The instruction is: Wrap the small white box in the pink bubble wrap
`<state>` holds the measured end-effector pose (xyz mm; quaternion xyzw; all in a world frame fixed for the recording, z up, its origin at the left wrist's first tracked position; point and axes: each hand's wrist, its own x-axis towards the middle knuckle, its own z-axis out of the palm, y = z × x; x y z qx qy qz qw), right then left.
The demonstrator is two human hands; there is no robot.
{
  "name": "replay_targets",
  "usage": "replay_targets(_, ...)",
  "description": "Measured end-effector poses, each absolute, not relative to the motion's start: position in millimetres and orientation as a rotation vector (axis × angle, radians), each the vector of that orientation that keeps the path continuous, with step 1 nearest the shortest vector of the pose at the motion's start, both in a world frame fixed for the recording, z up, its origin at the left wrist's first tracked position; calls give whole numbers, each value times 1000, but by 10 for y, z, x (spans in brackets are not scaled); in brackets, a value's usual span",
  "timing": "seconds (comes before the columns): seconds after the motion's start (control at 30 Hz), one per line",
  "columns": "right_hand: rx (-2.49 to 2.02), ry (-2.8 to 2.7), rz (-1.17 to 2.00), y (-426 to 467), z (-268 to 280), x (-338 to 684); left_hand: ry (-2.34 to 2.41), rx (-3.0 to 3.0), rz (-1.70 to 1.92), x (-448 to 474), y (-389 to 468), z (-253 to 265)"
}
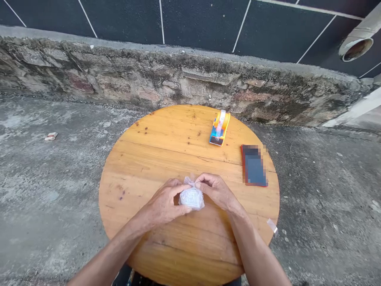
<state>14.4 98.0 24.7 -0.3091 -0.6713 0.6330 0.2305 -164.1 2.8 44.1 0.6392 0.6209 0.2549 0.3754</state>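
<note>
A small white package in clear plastic wrap (192,198) lies low over the middle of the round wooden table. From its left side my left hand (168,198) grips it, with the thumb along the near edge and the fingers over the far side. My right hand (216,190) pinches the gathered plastic at the package's far right corner between thumb and fingers. A loose tuft of the wrap sticks up between both hands. What is inside the wrap is too blurred to make out.
On the round wooden table (149,159), a yellow and blue tape dispenser (219,128) stands at the back. A red-edged phone (254,166) lies to the right. One strip of clear tape (272,226) hangs at the right edge. Behind runs a stone wall base (178,85).
</note>
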Motion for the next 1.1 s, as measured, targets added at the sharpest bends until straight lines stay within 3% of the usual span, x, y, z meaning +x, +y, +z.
replay_targets(0.63,-759,-1894,1775,929,293,306,1638,1498,956,-1513,-43,394)
replay_targets(0.87,-808,-1940,1841,895,359,329,1341,1179,1099,-1533,-24,283)
replay_targets(1.1,-1002,-2160,1499,854,321,276,1239,924,1257,-1498,13,89)
